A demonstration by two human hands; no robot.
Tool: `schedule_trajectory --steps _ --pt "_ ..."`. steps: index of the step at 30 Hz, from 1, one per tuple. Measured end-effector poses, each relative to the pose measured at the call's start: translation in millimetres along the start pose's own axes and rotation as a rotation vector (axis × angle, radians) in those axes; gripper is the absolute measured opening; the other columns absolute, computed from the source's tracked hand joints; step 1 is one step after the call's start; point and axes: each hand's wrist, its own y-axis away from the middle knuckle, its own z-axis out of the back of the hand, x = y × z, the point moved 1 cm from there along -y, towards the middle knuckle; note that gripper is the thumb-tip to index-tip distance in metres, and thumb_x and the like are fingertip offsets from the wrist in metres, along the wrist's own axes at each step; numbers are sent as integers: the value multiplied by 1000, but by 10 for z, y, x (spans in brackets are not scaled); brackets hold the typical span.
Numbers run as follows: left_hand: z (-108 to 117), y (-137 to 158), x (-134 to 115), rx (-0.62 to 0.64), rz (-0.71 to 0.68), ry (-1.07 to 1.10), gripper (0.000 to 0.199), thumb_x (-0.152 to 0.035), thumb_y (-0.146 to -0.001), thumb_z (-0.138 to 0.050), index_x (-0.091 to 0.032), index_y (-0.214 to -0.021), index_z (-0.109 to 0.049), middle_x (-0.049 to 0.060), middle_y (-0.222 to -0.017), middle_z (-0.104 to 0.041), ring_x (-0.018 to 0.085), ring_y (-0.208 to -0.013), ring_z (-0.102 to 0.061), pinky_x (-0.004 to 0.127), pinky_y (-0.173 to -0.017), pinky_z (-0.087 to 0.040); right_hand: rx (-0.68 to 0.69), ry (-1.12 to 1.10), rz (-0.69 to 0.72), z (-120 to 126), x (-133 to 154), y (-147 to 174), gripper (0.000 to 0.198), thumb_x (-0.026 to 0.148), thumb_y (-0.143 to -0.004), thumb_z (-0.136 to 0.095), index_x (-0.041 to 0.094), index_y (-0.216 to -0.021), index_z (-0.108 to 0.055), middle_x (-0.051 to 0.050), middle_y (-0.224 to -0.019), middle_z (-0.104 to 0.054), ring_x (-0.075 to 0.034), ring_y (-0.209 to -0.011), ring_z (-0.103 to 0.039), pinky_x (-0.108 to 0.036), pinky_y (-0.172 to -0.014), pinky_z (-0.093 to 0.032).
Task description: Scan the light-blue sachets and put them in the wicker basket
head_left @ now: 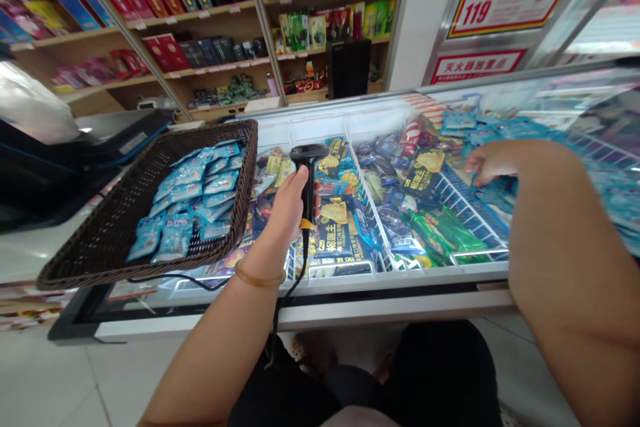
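Observation:
My left hand [295, 203] is wrapped round the grip of a black handheld barcode scanner [309, 153], upright over the glass-topped freezer. Its cable [304, 257] hangs down over the freezer's front edge. At the right, my right hand [493, 161] is among small blue packets, its fingers bent and closed on a blue packet [493, 195], partly hidden by the hand. More blue packets [530, 128] lie spread around that hand on the freezer top. To the left, a brown wicker basket [249, 173] holds a heap of similar blue packets [187, 180].
The freezer [370, 293] holds bagged ice creams between white wire dividers [367, 197]. A black device [35, 173] stands at the left. Behind are shelves [235, 8] of boxes and bottles, and a red-and-white sign [477, 67].

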Motion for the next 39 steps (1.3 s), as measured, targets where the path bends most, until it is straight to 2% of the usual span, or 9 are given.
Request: schedule_trajectory --steps 3,6,11,14,19,25,32,35,39 --pt "6 2 -2 -2 14 -16 38 -56 -84 -61 -20 -85 -50 1 -69 -61 11 -53 -58 21 -41 -39 406 68 -58 36 78 63 19 27 -63 -91 21 -58 -74 -5 -63 -70 -15 -54 -56 -38 -66 -41" --pt "-13 8 7 -1 20 -20 41 -58 -82 -63 -20 -83 -50 1 -68 -61 10 -51 -56 21 -41 -39 281 -53 -40 132 275 165 16 7 -64 -87 20 -68 -78 -4 -69 -73 -15 -62 -60 -36 -72 -43" --pt "-64 33 18 8 1 -11 42 -59 -79 -67 -20 -85 -52 0 -73 -60 8 -47 -51 22 -39 -38 -69 -760 152 193 890 422 21 10 -83 -70 15 -102 -79 -4 -72 -72 -10 -57 -51 -31 -66 -42" --pt "-67 48 19 7 -1 -12 41 -58 -80 -67 -20 -87 -53 -1 -73 -59 9 -46 -51 22 -39 -38 -153 -936 251 115 1243 524 18 13 -82 -69 16 -96 -79 0 -62 -64 -9 -51 -46 -29 -59 -42" --pt "-54 55 22 4 3 -22 40 -57 -81 -66 -20 -86 -53 -1 -72 -59 8 -45 -50 22 -38 -38 -95 -930 352 -110 1492 542 8 23 -75 -78 20 -83 -78 0 -61 -62 -14 -57 -55 -32 -65 -50" --pt "-68 49 24 16 10 -43 37 -55 -83 -64 -20 -85 -51 -2 -72 -59 8 -45 -50 22 -37 -38 63 -784 424 -347 1462 481 20 27 -71 -78 21 -90 -80 2 -58 -60 -15 -58 -54 -31 -65 -48" --pt "-74 82 36 50 -3 -27 41 -58 -81 -66 -20 -88 -52 -2 -75 -58 7 -46 -49 21 -38 -40 -294 -679 347 -414 1564 305 17 34 -76 -70 19 -83 -75 -5 -78 -66 -22 -82 -62 -36 -82 -50" --pt "-71 80 47 48 0 -35 41 -58 -81 -65 -20 -87 -52 -2 -75 -58 7 -46 -50 21 -37 -40 -279 -697 325 -510 1614 222 19 36 -76 -69 19 -84 -71 -4 -79 -66 -22 -83 -62 -37 -83 -51" --pt "-75 72 58 51 22 -41 42 -59 -80 -66 -20 -86 -52 -2 -74 -58 7 -46 -50 21 -37 -40 -125 -874 299 -699 1673 96 29 39 -69 -77 20 -88 -67 -1 -77 -68 -21 -81 -63 -37 -83 -52"
